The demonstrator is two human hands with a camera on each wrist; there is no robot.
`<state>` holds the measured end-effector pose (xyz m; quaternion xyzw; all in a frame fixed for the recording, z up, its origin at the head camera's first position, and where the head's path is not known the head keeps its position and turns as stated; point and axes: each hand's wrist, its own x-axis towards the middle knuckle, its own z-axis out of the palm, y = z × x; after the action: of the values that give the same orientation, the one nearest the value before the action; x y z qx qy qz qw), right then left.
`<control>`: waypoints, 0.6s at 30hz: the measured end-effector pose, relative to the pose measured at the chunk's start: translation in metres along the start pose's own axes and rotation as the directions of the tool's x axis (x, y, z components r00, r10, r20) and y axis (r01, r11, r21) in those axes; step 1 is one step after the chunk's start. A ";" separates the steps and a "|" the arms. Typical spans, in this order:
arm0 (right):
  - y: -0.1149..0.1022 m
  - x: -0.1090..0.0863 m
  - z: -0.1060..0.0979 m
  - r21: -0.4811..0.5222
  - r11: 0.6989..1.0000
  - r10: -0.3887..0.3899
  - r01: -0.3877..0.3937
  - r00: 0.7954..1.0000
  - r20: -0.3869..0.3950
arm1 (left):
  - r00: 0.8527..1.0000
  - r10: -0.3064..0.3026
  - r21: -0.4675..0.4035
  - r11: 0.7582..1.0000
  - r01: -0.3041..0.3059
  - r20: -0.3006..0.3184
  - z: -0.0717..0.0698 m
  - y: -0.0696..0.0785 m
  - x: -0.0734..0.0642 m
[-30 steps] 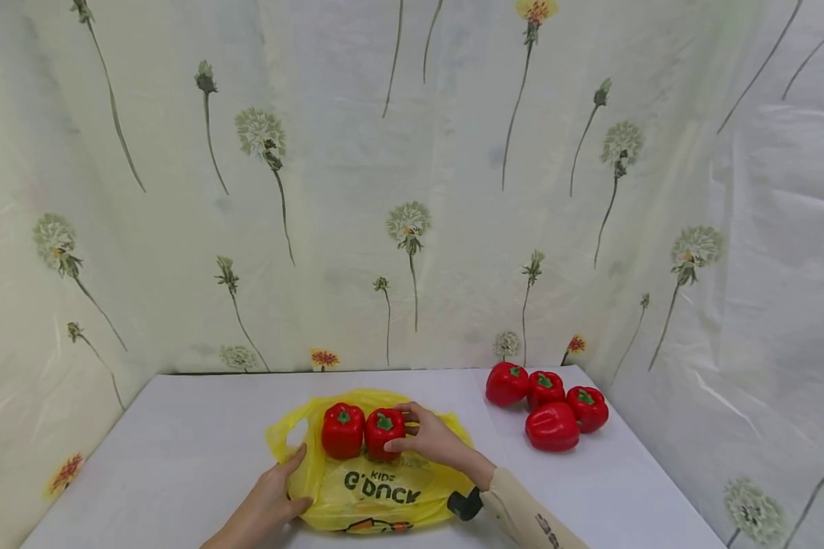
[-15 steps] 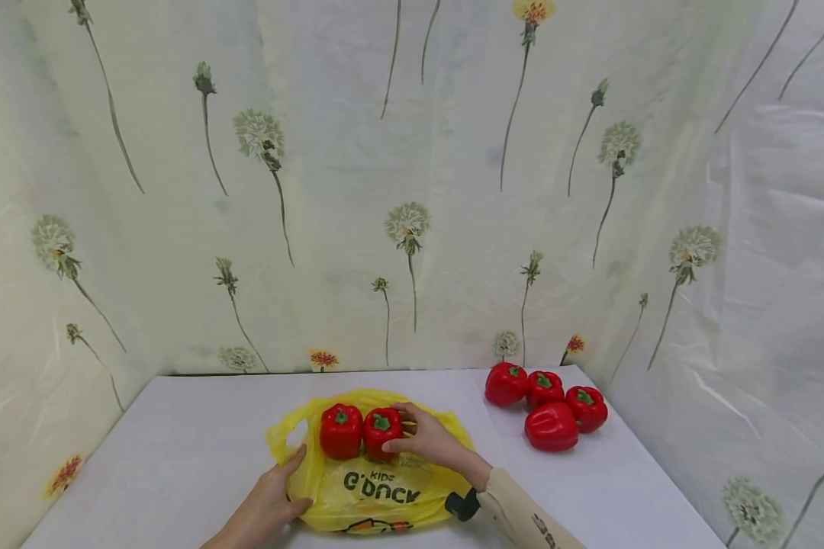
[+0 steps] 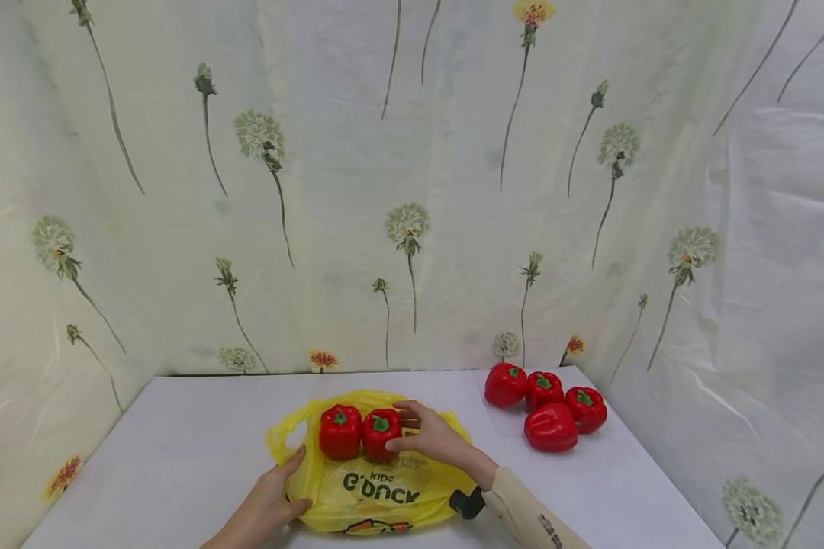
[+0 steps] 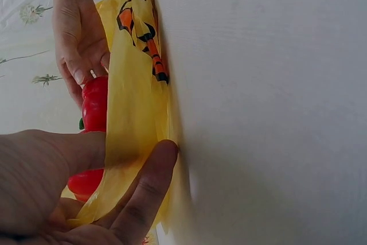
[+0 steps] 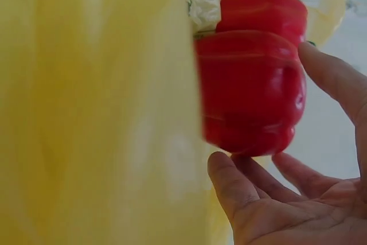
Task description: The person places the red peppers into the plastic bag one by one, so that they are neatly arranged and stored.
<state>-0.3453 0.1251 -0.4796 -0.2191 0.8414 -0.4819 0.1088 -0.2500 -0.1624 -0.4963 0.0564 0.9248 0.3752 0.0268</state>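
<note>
A yellow plastic bag (image 3: 326,499) with black lettering lies across the middle of the table, and two red bell peppers sit side by side on it. At its left edge my left hand (image 3: 271,488) holds the bag; in the left wrist view one digit is behind the yellow film and another finger (image 4: 146,190) in front. My right hand (image 3: 431,438) is around the right-hand bell pepper (image 3: 378,442), thumb and fingertips at opposite sides of it, seen close in the right wrist view. The left-hand bell pepper (image 3: 339,435) stands upright beside it, its green stem up.
Several more red bell peppers (image 3: 552,427) lie grouped at the table's back right, one on its side. The white table (image 3: 178,435) is bounded behind and at the sides by a flower-print curtain (image 3: 343,191). A black device (image 3: 467,505) is on the right wrist.
Over the last half second my right hand has shifted very slightly right against the right-hand bell pepper. My left hand, the bag and both bell peppers on it look nearly unchanged.
</note>
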 end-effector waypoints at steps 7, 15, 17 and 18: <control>-0.005 -0.005 -0.008 0.017 1.000 -0.008 0.009 1.000 -0.004 | 1.000 0.003 -0.012 1.000 -0.003 0.001 -0.001 0.000 -0.001; -0.010 -0.010 -0.016 0.005 1.000 -0.005 0.005 1.000 -0.006 | 1.000 0.009 -0.012 1.000 -0.009 -0.001 -0.001 0.000 -0.002; -0.012 -0.012 -0.018 0.011 1.000 -0.001 0.001 1.000 -0.005 | 1.000 0.009 -0.013 1.000 -0.009 -0.001 -0.001 0.001 -0.002; -0.014 -0.013 -0.019 0.015 1.000 0.000 0.000 1.000 -0.004 | 1.000 0.009 -0.015 1.000 -0.009 -0.001 -0.001 0.000 -0.002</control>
<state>-0.3376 0.1397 -0.4586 -0.2173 0.8380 -0.4887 0.1087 -0.2485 -0.1627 -0.4956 0.0601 0.9217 0.3823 0.0250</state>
